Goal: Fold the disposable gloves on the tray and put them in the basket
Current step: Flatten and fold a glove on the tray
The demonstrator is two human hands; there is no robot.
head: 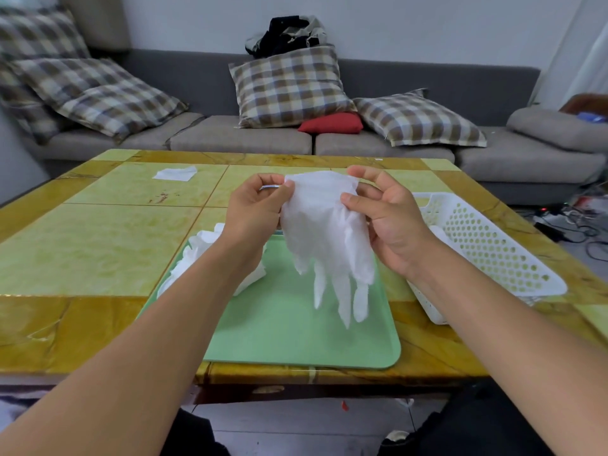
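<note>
A thin white disposable glove point(324, 232) hangs in the air above the green tray point(296, 334), cuff up and fingers pointing down. My left hand point(253, 209) pinches the cuff's left corner. My right hand point(385, 212) pinches the right edge of the cuff between thumb and fingers. A crumpled pile of more white gloves point(204, 255) lies on the tray's far left part, partly hidden by my left forearm. The white perforated basket point(487, 248) stands to the right of the tray, with something white partly visible inside it.
The tray and basket sit on a yellow-green tiled table point(98, 232). A flat white piece point(174, 174) lies at the table's far left. Behind the table is a grey sofa point(240, 136) with checked cushions. Cables lie on the floor at the right.
</note>
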